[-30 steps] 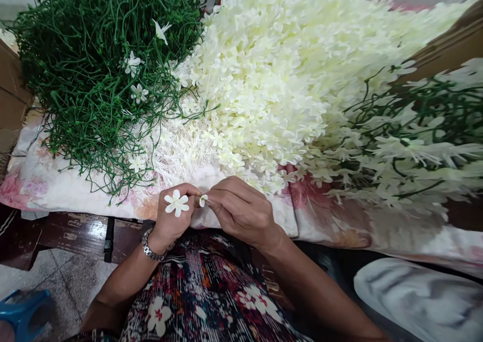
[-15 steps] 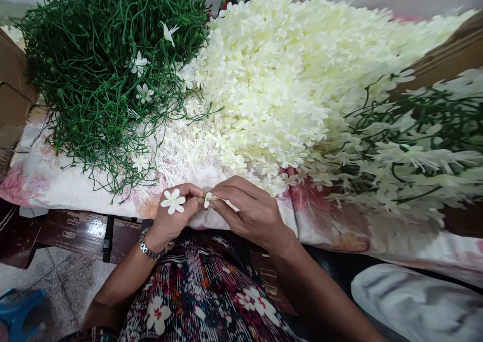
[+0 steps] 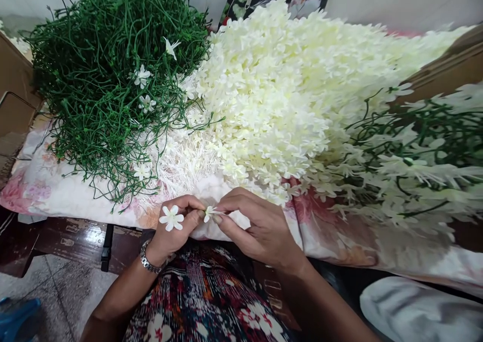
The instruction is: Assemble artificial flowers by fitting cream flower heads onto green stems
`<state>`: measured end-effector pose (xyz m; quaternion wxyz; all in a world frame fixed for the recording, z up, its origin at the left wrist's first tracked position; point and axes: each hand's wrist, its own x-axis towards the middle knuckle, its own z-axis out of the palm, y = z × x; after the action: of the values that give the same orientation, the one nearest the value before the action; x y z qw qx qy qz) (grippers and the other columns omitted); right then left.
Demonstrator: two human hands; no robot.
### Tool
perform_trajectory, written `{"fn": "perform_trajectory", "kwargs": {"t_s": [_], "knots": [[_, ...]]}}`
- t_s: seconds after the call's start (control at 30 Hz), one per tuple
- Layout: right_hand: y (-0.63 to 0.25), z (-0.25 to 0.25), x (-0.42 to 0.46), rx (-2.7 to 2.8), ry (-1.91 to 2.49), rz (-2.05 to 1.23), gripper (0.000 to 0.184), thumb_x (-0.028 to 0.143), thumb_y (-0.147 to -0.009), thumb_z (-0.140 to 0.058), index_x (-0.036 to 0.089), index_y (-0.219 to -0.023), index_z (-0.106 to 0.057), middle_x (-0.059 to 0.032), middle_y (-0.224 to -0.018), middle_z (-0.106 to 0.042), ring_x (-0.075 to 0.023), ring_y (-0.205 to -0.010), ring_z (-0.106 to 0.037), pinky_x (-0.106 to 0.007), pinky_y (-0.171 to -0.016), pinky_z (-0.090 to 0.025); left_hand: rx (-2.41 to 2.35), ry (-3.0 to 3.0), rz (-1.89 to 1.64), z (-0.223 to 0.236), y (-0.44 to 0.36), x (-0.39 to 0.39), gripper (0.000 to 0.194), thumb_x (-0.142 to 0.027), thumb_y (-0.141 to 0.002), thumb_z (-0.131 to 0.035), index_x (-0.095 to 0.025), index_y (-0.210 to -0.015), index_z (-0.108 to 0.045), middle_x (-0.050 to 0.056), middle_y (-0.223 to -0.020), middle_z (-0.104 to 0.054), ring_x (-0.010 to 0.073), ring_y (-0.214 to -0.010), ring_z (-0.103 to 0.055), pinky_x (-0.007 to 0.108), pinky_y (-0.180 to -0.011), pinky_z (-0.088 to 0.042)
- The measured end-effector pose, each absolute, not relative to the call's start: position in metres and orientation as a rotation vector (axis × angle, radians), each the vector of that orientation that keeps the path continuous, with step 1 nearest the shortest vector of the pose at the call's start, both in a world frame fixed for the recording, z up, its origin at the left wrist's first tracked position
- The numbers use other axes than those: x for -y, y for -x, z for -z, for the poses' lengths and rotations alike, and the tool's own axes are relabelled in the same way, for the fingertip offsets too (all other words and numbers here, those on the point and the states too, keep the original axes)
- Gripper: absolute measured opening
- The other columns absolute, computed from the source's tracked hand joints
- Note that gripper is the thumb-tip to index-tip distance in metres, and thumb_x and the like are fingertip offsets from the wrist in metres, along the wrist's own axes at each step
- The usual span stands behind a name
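Note:
My left hand (image 3: 176,234) is closed, thumb and forefinger pinching the green stem of an artificial flower. A white open bloom (image 3: 171,218) shows over the back of that hand. At the fingertips sits a smaller white flower (image 3: 208,213), its petals facing my right hand. My right hand (image 3: 260,226) is closed too, with thumb and fingertips on thin white stamen threads (image 3: 219,212) at the small flower. The palm sides of both hands are hidden. Just beyond the hands lies a pile of white stamens (image 3: 184,156).
Green plastic stems (image 3: 101,80) are heaped at the left, cream petals (image 3: 271,90) in the middle. Assembled flower sprays (image 3: 415,156) lie at the right near a cardboard box (image 3: 437,60). A floral cloth (image 3: 75,191) covers the table. A blue stool (image 3: 18,319) stands lower left.
The whole view has shifted slightly, so the piles and hands sit lower. My right fingertips have drawn slightly rightward along the threads, exposing more of the small flower.

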<state>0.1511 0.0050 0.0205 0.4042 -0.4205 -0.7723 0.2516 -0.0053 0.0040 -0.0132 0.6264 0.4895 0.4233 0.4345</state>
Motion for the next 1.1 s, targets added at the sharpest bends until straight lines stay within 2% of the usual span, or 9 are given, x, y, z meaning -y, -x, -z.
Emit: {"fn": "perform_trajectory", "kwargs": {"t_s": [0.27,0.6,1.1], "knots": [[-0.151,-0.016,-0.005,2.033,1.088,-0.605,0.013,0.006,-0.073,-0.047,0.016,-0.08,-0.053,-0.0027,-0.068,-0.055,-0.0098,-0.063,-0.051,-0.023,-0.056,-0.044,-1.079,-1.385,-0.921,0.008,0.005,-0.002,0.014,-0.021,-0.077,-0.048,-0.013,-0.068,-0.054,-0.001,-0.059,-0.05,0.0074,-0.052,-0.044,0.018,-0.048,-0.034],[-0.152,-0.005,-0.003,2.076,1.095,-0.551,0.013,0.005,-0.074,-0.047,0.016,-0.08,-0.051,-0.0017,-0.068,-0.055,-0.0087,-0.063,-0.051,-0.021,-0.055,-0.043,-1.19,-1.585,-0.983,0.01,0.0,0.001,0.012,-0.018,-0.075,-0.047,-0.014,-0.07,-0.057,0.0,-0.059,-0.054,0.0081,-0.052,-0.047,0.02,-0.051,-0.038],[-0.151,0.0,-0.002,2.085,1.111,-0.535,0.013,0.005,-0.074,-0.046,0.016,-0.08,-0.049,-0.0032,-0.069,-0.054,-0.0097,-0.064,-0.05,-0.022,-0.056,-0.043,-1.225,-1.685,-0.979,0.011,-0.002,0.002,0.014,-0.015,-0.076,-0.046,-0.013,-0.066,-0.056,-0.001,-0.056,-0.051,0.0071,-0.05,-0.043,0.019,-0.049,-0.035]]}}
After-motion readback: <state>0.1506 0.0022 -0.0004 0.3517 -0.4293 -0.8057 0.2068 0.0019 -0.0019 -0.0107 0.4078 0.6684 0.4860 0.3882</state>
